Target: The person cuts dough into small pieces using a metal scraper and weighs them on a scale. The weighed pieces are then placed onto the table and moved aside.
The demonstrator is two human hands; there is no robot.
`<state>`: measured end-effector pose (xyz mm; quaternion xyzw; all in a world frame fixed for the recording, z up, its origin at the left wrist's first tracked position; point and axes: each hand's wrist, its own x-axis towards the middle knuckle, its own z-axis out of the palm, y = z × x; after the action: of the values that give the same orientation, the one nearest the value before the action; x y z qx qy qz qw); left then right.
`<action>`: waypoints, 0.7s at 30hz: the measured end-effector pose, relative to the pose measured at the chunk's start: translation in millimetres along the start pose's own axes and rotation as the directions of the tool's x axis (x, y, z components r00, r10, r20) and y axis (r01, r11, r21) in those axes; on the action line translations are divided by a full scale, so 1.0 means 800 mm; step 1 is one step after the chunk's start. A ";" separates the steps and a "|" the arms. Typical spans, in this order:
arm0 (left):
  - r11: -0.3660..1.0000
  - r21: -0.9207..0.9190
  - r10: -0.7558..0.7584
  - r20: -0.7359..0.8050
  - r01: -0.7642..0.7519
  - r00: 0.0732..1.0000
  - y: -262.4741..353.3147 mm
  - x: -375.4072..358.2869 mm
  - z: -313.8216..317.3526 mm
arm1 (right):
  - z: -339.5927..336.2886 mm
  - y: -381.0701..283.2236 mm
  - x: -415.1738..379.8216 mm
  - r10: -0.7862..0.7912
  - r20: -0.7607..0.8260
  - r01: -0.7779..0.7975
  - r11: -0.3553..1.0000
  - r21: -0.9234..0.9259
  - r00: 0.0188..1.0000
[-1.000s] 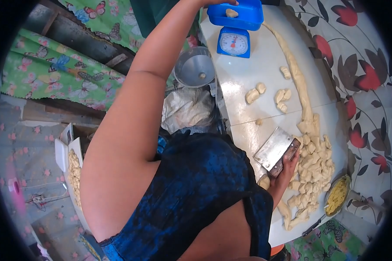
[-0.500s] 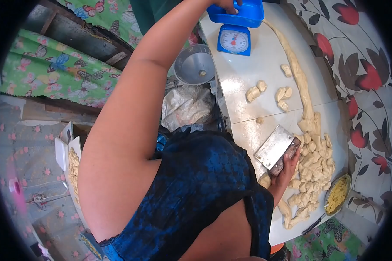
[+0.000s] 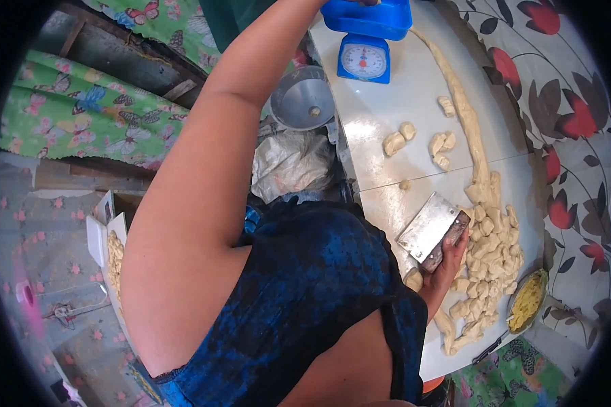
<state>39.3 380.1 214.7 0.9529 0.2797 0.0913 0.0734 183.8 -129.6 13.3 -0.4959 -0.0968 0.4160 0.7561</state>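
Note:
My left hand (image 3: 361,2) is at the top edge of the view, over the blue tray (image 3: 387,26) of a weighing scale (image 3: 364,60); its fingers are mostly cut off. My right hand (image 3: 448,266) is wrapped round the dark handle of a metal scraper (image 3: 428,227), its wide blade over the white table (image 3: 380,203). Close to that hand lies a heap of cut dough pieces (image 3: 489,254). A long dough strip (image 3: 465,112) runs from the heap up past the scale. Small dough pieces (image 3: 394,143) lie apart, between scale and scraper.
A bowl of yellow filling (image 3: 525,306) stands at the table's right edge, near a dark-handled knife (image 3: 489,349). Left of the table are a metal basin (image 3: 303,98) and a whitish sack (image 3: 292,163). Flowered cloth (image 3: 563,136) borders the far side.
My left hand has moved up, mostly out of view, and the scale's needle has turned. My right hand stays in place with the scraper.

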 end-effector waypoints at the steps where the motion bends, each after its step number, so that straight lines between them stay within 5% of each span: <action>1: 1.000 0.000 -0.002 0.001 0.002 1.000 -0.003 0.000 0.002 | -0.001 0.000 0.000 0.002 0.001 -0.002 1.000 -0.001 1.000; 4: 0.997 -0.047 0.064 -0.013 -0.064 0.998 -0.008 0.002 0.007 | -0.002 0.000 0.001 0.001 0.017 -0.001 1.000 -0.005 1.000; 13: 0.996 0.083 -0.049 0.051 0.045 0.997 0.012 -0.002 0.014 | 0.001 -0.004 0.000 0.000 0.021 0.001 1.000 -0.020 1.000; 16: 0.985 -0.106 -0.124 0.126 0.138 0.984 0.004 0.003 0.015 | 0.001 -0.002 0.000 0.002 0.006 -0.002 1.000 -0.031 1.000; 18: 0.998 0.055 0.024 0.003 -0.024 1.000 0.003 0.005 0.010 | 0.005 -0.003 -0.002 -0.007 0.006 0.008 0.999 -0.037 1.000; 21: 0.999 0.011 0.042 -0.067 -0.041 0.997 0.007 0.000 0.001 | 0.002 -0.001 0.001 -0.012 0.023 0.013 0.999 -0.037 1.000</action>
<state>42.4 375.6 215.0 0.9553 0.2625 0.1233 0.0574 183.3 -128.1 14.5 -0.5047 -0.1163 0.4148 0.7481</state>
